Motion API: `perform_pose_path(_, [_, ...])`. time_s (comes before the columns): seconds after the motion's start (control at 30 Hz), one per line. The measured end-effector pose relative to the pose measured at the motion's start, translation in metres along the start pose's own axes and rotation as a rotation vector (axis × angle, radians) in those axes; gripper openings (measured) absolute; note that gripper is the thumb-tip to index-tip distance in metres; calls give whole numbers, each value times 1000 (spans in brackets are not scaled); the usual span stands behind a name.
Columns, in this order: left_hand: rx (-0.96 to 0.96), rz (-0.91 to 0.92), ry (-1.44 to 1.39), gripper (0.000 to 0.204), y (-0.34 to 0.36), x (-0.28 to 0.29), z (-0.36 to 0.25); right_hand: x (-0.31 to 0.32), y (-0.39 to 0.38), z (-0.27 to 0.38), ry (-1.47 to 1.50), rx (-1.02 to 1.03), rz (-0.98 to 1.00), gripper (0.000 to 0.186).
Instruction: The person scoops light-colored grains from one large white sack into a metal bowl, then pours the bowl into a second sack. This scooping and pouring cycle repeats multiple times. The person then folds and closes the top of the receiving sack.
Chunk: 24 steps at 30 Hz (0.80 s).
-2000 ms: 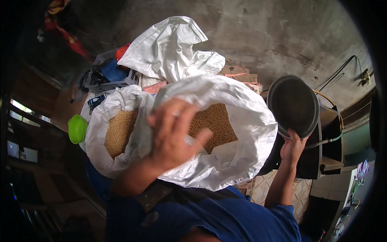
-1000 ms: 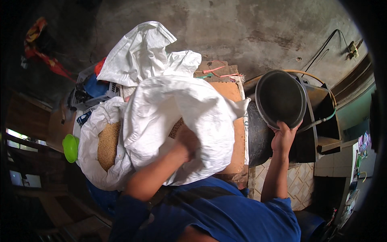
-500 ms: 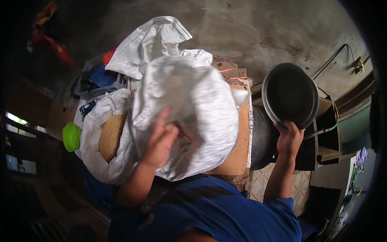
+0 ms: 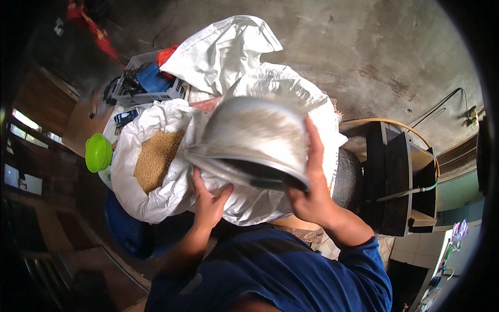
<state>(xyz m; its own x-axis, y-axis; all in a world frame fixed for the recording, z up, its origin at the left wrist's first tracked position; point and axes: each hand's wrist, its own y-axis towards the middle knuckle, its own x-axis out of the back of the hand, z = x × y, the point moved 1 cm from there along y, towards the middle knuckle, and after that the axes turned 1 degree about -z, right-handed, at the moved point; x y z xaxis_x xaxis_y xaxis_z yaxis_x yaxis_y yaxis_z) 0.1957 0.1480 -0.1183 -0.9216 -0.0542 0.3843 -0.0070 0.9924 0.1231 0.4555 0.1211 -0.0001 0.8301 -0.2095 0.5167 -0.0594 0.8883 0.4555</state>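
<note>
A grey metal basin, smeared by motion, is tipped on its side over the large white woven sack, its dark opening facing me. My right hand grips the basin's right side, fingers along the outer wall and thumb by the rim. Under the basin's left rim, my left hand has its thumb and forefinger spread against the white sack; its other fingers are partly hidden. The basin covers the sack's mouth, so I cannot see what lies inside. To the left, a second white sack stands open, filled with tan grain.
A green bowl sits at the far left. Behind the grain sack are a phone-like object and a grey crate with blue and red things. Dark shelving with a hose stands at right, near a concrete wall.
My right hand has swung the basin left from the right side to above the large sack, tipping it. My left hand has dropped slightly to below the basin's rim.
</note>
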Motion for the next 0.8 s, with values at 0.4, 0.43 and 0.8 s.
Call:
perform_pose_path(0.4, [269,211,-941,48,10,14,-21,-7,-22,-50,-575,-520,152,106])
perform_pose_path(0.43, [299,226,-896,49,8,7,-25,-13,-20,-56,-558,-486,142,105])
perform_pose_path(0.8, [56,177,-550,55,-12,12,-11,-52,-7,-133,-689,-525,15,74])
